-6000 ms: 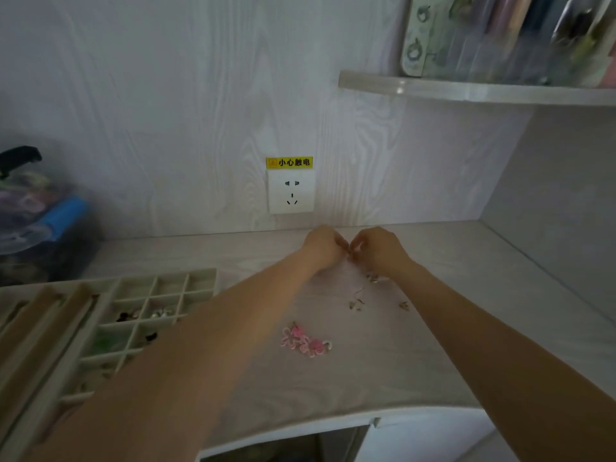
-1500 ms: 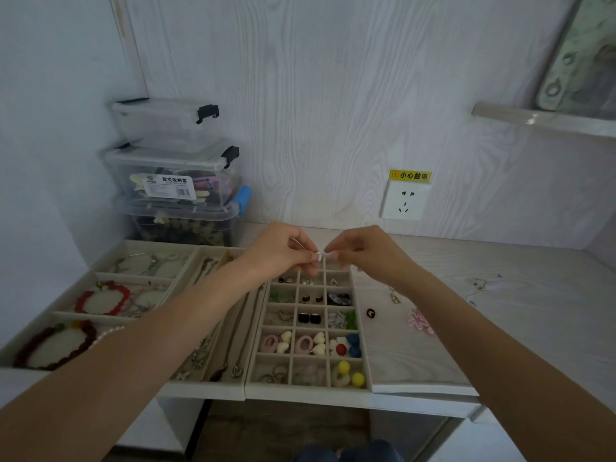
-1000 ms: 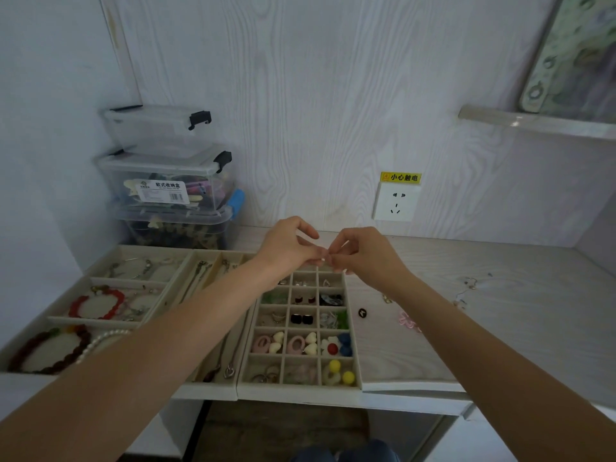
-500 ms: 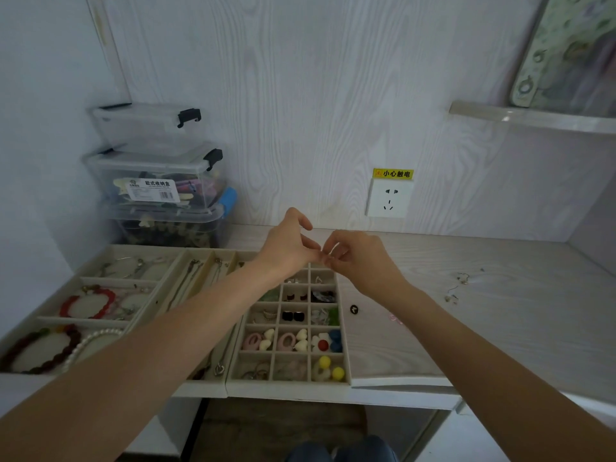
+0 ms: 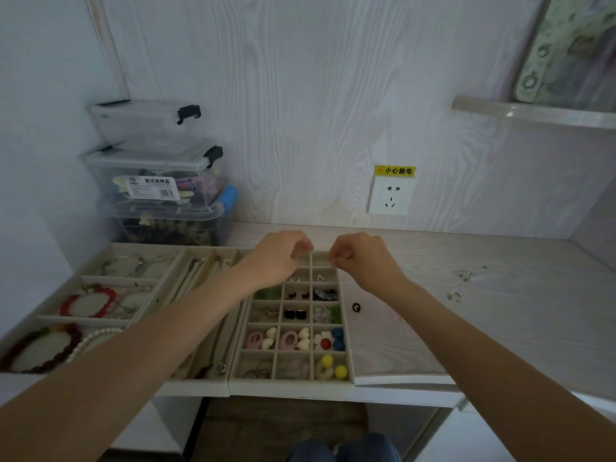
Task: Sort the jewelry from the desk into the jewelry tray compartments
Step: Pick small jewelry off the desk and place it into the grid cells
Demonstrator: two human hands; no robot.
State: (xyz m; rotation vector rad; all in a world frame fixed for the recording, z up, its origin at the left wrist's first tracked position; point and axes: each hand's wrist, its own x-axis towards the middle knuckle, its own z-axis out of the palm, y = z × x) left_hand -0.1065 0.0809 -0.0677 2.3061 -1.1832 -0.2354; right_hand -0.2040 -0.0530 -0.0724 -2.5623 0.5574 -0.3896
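Over the far row of the grid tray (image 5: 346,331), both hands were held with fingers curled inward. Something small and pale appeared to be pinched at the tips of the left hand (image 5: 283,256), though it was too small to be named; what the right hand (image 5: 361,258) held, if anything, could not be told. The far compartments lay directly beneath both hands, the left hand being the nearer to the middle column, so only a short drop was judged necessary. Felt-like beige dividers were seen in the tray, with glossy round beads and heart-shaped studs in the near cells. To the right, on the pale wood-grain desk (image 5: 500,295), a black stud (image 5: 356,307) lay just beside the tray, and thin wire earrings (image 5: 461,285) (tangled, perhaps) well apart.
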